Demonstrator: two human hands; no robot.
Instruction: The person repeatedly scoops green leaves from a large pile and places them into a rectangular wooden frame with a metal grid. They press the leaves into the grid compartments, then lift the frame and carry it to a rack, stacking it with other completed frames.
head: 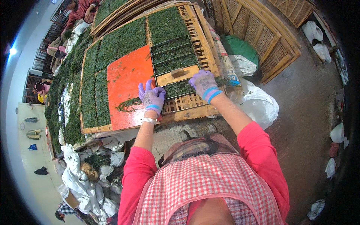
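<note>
My left hand (153, 97), in a purple-coated glove, rests where a red board (128, 81) meets a thin metal frame (154, 66). Its fingers are spread, and loose dark green strands (129, 104) lie beside it on the board. Gloved alike, my right hand (204, 84) bends its fingers over the frame's right side, at the green strands (180, 89) in the near compartment; whether it grips any is hidden. Between the hands, a wooden pressing board (177, 75) with a block handle sits inside the frame. Under everything is a woven wooden rack (185, 103) bearing flat green sheets (122, 39).
A long heap of green strands (70, 112) lies left of the rack. More racks (261, 33) lean at the right, near white sacks (254, 98) and a green sack (239, 50). Sacks (81, 180) crowd the floor at lower left. A person in red (76, 14) works at the far left.
</note>
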